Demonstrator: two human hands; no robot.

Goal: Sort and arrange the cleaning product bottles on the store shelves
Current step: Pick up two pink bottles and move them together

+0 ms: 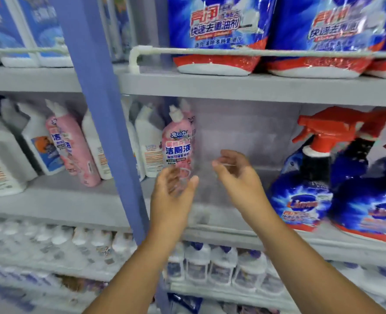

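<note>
A pink toilet-cleaner bottle point(178, 143) with a white nozzle cap stands upright on the middle shelf point(210, 214), just right of the blue upright post. My left hand point(173, 196) is at its base with thumb and fingers spread loosely on either side. Motion blur hides whether they touch it. My right hand point(237, 175) hovers to the right of the bottle, fingers loosely curled and holding nothing. Another pink bottle point(74, 146) leans among white bottles point(149, 143) in the left bay.
Blue spray bottles with red triggers point(312, 177) fill the right of the middle shelf, with a bare gap between them and the pink bottle. Blue refill pouches point(217, 35) sit behind a rail on the upper shelf. Rows of small white bottles point(221, 266) line the shelf below.
</note>
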